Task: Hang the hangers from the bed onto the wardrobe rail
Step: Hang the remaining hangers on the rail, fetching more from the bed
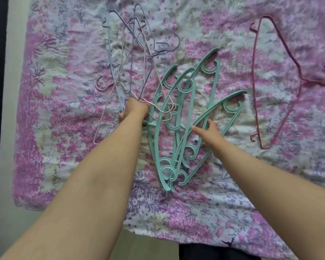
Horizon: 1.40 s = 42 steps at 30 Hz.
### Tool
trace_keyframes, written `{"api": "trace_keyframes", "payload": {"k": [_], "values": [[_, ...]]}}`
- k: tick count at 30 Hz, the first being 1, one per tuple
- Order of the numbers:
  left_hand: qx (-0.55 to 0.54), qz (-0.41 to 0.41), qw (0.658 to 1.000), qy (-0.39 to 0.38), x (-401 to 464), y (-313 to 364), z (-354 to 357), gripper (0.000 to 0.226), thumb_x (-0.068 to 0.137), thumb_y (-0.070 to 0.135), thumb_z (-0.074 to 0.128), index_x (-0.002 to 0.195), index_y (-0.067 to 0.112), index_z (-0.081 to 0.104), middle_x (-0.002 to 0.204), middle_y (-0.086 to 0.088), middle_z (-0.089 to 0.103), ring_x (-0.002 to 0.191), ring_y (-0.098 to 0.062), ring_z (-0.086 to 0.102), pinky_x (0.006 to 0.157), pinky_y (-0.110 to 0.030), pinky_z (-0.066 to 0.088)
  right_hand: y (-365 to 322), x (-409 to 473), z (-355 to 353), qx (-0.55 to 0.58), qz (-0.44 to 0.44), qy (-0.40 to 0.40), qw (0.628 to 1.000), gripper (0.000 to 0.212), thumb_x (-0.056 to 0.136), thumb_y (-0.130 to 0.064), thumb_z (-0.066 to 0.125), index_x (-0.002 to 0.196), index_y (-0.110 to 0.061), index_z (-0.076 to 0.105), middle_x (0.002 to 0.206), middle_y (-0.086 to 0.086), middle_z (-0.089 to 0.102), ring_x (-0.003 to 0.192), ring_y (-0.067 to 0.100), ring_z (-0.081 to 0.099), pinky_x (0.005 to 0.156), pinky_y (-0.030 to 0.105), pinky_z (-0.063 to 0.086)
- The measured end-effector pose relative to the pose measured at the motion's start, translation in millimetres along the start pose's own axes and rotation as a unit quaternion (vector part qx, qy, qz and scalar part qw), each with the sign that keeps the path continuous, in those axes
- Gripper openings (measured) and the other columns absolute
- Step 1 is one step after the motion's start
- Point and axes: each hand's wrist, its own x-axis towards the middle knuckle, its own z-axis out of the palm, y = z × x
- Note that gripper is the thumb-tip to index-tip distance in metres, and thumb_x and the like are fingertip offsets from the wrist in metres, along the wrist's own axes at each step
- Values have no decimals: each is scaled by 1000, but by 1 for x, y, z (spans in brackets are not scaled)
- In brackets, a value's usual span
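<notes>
Several thin pastel wire hangers point(131, 59) lie tangled on the floral bedsheet point(233, 212), gripped by the left hand point(134, 109). Right hand point(207, 133), fingers spread, touches teal plastic hangers point(178, 117). Risk: interlocked hooks snagging when lifted.

Two bare forearms, no sleeves showing anywhere along them, left hand point(134, 109) and right hand point(207, 133) bare too, no rings, watch or bracelets on the wrists, dark clothing point(214, 252) at the bottom edge, its kind hard to tell
</notes>
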Motion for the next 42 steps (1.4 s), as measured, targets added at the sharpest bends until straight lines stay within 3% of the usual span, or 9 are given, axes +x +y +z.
{"api": "trace_keyframes", "payload": {"k": [10, 15, 19, 22, 25, 29, 33, 36, 42], "values": [[-141, 40, 948, 283, -29, 5, -57, 15, 94, 17, 44, 108, 16, 49, 83, 4, 52, 75, -21, 44, 87, -37, 39, 7, -5, 6, 87, 7, -16, 996, 98, 79, -50, 71, 151, -27, 10, 158, 6, 19, 138, 35, 32, 110, 56, 30], [-361, 51, 889, 276, -34, 4, -80, 34, 91, 26, 45, 59, 21, 35, 52, 7, 35, 55, -16, 32, 57, -30, 27, 3, -20, 5, 78, -2, -44, 996, 111, 64, -71, 69, 151, -25, 16, 157, 4, 24, 139, 33, 32, 109, 57, 32], [-303, 55, 943, 125, -54, -14, -52, 29, 83, 52, 44, 63, 31, 43, 63, 8, 41, 61, -16, 42, 72, -37, 44, 3, -26, 3, 80, -11, -50, 995, 84, 86, -64, 50, 151, -19, 21, 158, 4, 21, 141, 32, 27, 112, 53, 29], [-279, 56, 959, -13, -86, -30, -6, 51, 96, 51, 38, 64, 16, 56, 53, 1, 50, 50, -20, 50, 66, -36, 51, 6, -28, -2, 88, -26, -60, 994, 77, 88, -64, 46, 149, -19, 29, 157, 4, 24, 141, 29, 29, 113, 52, 29], [-234, 62, 964, -114, -99, -36, 31, 39, 92, 32, 54, 70, 4, 70, 76, -15, 70, 78, -31, 68, 80, -42, 55, 15, -22, -8, 82, -15, -78, 994, 91, 78, -72, 50, 148, -18, 30, 156, 6, 27, 138, 30, 35, 111, 54, 31], [-60, 112, 990, -55, -120, -31, 59, 27, 94, 34, 51, 84, 11, 61, 81, -10, 62, 79, -32, 59, 69, -36, 45, 14, -27, -11, 75, -36, -67, 994, 84, 87, -58, 54, 150, -12, 24, 156, 9, 26, 135, 31, 39, 110, 52, 35], [71, 143, 987, -31, -126, -37, 71, 14, 93, 31, 51, 92, 17, 48, 106, -6, 59, 90, -31, 55, 88, -43, 39, 19, -22, -10, 67, -39, -52, 996, 56, 95, -45, 48, 141, -14, 41, 139, 3, 47, 125, 26, 49, 106, 46, 39], [154, 136, 977, -56, -124, -42, 83, 38, 92, 35, 54, 119, 12, 40, 113, -10, 63, 104, -32, 59, 92, -45, 36, 22, -14, -8, 81, -23, -47, 995, 30, 97, -37, 39, 108, -16, 56, 108, 4, 61, 101, 22, 57, 83, 33, 40], [228, 98, 969, -4, -128, -34, 108, 71, 80, 46, 66, 129, 3, 39, 123, -13, 60, 121, -31, 50, 101, -41, 30, 20, -32, -11, -113, -130, -8, 985, 45, 104, -35, 28, 134, -8, 49, 137, 9, 51, 128, 26, 46, 100, 32, 37]]}}
